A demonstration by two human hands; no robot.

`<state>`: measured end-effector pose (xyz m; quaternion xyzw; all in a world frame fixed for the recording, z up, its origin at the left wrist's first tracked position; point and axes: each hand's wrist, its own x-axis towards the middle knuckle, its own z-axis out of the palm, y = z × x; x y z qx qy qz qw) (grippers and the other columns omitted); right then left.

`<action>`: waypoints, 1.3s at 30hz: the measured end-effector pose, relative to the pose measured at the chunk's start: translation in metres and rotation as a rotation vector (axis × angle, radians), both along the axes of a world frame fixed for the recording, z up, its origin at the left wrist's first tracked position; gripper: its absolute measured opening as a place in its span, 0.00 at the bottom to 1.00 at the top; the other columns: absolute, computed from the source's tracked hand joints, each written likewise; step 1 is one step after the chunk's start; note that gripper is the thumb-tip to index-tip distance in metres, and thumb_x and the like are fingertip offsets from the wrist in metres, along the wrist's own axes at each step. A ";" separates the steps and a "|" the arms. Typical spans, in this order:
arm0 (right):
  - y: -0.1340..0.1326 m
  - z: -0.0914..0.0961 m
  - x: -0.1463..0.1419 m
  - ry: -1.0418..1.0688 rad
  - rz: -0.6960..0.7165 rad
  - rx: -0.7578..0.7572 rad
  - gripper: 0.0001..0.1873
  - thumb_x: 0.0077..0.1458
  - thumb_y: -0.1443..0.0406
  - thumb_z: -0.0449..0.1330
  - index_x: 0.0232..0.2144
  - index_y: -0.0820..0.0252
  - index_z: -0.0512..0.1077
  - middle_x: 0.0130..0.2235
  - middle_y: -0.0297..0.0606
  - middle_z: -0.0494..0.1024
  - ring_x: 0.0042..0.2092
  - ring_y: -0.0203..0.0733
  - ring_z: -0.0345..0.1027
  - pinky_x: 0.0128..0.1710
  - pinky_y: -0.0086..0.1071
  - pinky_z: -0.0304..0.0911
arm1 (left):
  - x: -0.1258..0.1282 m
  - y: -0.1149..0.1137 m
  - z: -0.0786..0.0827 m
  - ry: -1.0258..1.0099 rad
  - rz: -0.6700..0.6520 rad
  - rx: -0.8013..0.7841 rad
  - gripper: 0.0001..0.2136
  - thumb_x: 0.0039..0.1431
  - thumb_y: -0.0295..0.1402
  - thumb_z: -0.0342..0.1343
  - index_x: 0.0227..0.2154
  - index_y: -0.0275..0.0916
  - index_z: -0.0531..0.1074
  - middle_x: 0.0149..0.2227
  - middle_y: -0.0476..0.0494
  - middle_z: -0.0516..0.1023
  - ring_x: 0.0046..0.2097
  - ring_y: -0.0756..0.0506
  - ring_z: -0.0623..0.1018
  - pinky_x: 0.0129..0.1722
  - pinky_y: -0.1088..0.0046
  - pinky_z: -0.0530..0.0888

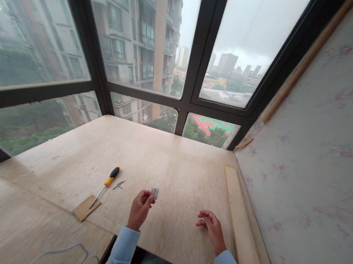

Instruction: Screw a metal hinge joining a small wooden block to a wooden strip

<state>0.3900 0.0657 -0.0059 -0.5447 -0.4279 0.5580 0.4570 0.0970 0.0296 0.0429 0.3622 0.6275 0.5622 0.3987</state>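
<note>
My left hand pinches a small metal hinge between thumb and fingers, above the wooden surface. My right hand is empty, fingers half curled, near the long board. Leftward, a screwdriver lies across a brown piece.

No legible text, label, brand, number or sign anywhere.

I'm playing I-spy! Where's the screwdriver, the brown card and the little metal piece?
Screwdriver [108, 181], head view: yellow part of its handle.
Brown card [83, 211], head view: bare surface beside the screwdriver's tip.
Little metal piece [155, 193], head view: middle of its flat face.
</note>
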 end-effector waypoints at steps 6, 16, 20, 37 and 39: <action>-0.020 0.022 -0.004 0.067 0.152 -0.039 0.23 0.42 0.50 0.67 0.34 0.61 0.75 0.33 0.41 0.79 0.29 0.42 0.75 0.35 0.38 0.68 | 0.062 0.005 -0.004 -0.069 -0.185 0.007 0.19 0.48 0.49 0.59 0.29 0.37 0.67 0.26 0.45 0.76 0.25 0.49 0.75 0.25 0.74 0.69; -0.027 0.045 -0.006 0.105 0.240 0.076 0.22 0.49 0.49 0.65 0.37 0.61 0.75 0.28 0.38 0.77 0.28 0.39 0.70 0.30 0.33 0.65 | 0.146 -0.005 -0.020 -0.240 -0.404 -0.034 0.20 0.48 0.50 0.61 0.27 0.38 0.63 0.22 0.50 0.72 0.20 0.52 0.69 0.21 0.77 0.65; -0.025 0.041 0.005 0.155 0.162 0.048 0.24 0.43 0.49 0.68 0.35 0.61 0.74 0.28 0.36 0.76 0.27 0.39 0.69 0.28 0.33 0.64 | 0.155 -0.005 -0.014 -0.224 -0.470 -0.059 0.18 0.50 0.48 0.61 0.27 0.37 0.66 0.23 0.45 0.75 0.23 0.50 0.73 0.23 0.76 0.66; 0.001 0.046 0.033 0.060 0.124 -0.006 0.27 0.43 0.48 0.67 0.38 0.63 0.77 0.29 0.40 0.80 0.28 0.43 0.71 0.30 0.37 0.68 | 0.181 0.016 0.004 -0.211 -0.499 -0.063 0.15 0.49 0.44 0.64 0.28 0.35 0.76 0.27 0.40 0.79 0.29 0.47 0.76 0.29 0.73 0.70; 0.002 0.047 0.034 0.055 0.131 -0.010 0.27 0.43 0.48 0.67 0.38 0.63 0.78 0.29 0.41 0.80 0.28 0.43 0.71 0.30 0.37 0.68 | 0.181 0.018 0.002 -0.239 -0.471 -0.063 0.14 0.47 0.43 0.65 0.27 0.35 0.74 0.26 0.41 0.79 0.28 0.47 0.76 0.28 0.74 0.69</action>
